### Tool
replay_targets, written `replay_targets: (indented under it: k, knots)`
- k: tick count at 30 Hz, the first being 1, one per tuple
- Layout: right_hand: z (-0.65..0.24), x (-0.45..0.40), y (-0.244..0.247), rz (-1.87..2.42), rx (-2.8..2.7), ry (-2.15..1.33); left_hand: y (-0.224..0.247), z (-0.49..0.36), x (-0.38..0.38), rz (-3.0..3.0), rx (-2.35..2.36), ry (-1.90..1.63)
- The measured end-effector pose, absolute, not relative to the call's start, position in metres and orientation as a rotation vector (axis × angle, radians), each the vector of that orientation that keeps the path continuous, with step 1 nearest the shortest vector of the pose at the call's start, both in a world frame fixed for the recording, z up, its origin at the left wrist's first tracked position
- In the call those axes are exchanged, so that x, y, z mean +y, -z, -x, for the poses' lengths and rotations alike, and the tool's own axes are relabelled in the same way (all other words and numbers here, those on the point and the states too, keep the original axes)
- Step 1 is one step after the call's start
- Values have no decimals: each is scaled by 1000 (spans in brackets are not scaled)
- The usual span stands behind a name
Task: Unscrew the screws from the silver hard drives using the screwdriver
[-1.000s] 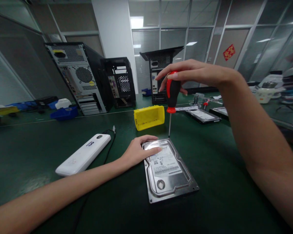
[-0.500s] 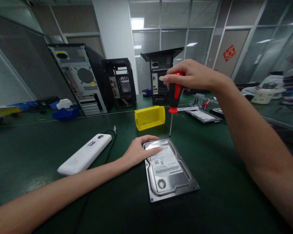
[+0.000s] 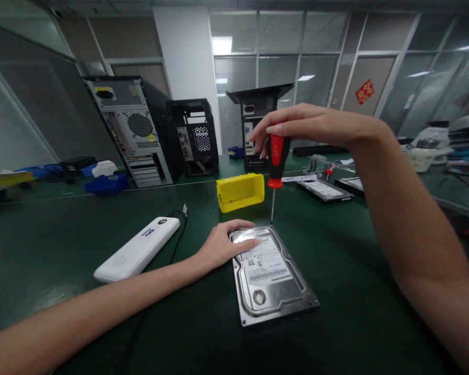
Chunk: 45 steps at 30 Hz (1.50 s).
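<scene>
Lettering on the screwdriver (image 3: pixel 276 161) has been turned into view since the last frame, its handle held by the right hand (image 3: pixel 299 124), fingers now extended. It is pointed down, upright, at the far right corner of the drive (image 3: pixel 271 289), which is gripped by the left hand (image 3: pixel 223 242) on the counter (image 3: pixel 347 271), long axis running away. The tip's seating cannot be made out.

The left arm (image 3: pixel 113 298) is stretched out low and almost straight. The left hand (image 3: pixel 222 244) is laid with its back up, and its thumb (image 3: pixel 249 245) is spread away from its pointer finger (image 3: pixel 239 224). The right arm (image 3: pixel 408 208) is raised, and its wrist (image 3: pixel 371 130) is bent. The right hand (image 3: pixel 300 122) is held high, its fingers (image 3: pixel 271 117) curled down.
</scene>
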State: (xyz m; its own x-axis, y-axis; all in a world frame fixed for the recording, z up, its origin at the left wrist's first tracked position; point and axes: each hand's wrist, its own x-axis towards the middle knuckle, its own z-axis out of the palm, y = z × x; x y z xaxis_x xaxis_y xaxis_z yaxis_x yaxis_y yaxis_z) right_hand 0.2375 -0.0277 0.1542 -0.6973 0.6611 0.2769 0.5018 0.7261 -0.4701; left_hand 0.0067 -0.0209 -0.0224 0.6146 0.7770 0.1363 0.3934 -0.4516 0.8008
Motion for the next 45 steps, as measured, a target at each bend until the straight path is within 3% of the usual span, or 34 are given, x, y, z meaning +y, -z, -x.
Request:
replay_targets:
  k: [11,18,28,37,45]
  knots:
    - [-237,-28,-153,993,-2500,-69,22,-6,-22,-2069,912,-634]
    - [-236,-38,-156,992,-2545,-295,26,-6,-20,-2091,913,-656]
    - [-232,-35,-151,1085,-2464,-50,25,-5,-20,-2075,917,-637]
    - [-231,-35,-149,1145,-2379,-337,23,-5,-22,-2081,928,-633]
    - [-233,-29,-148,1161,-2421,-244,25,-7,-19,-2099,929,-643]
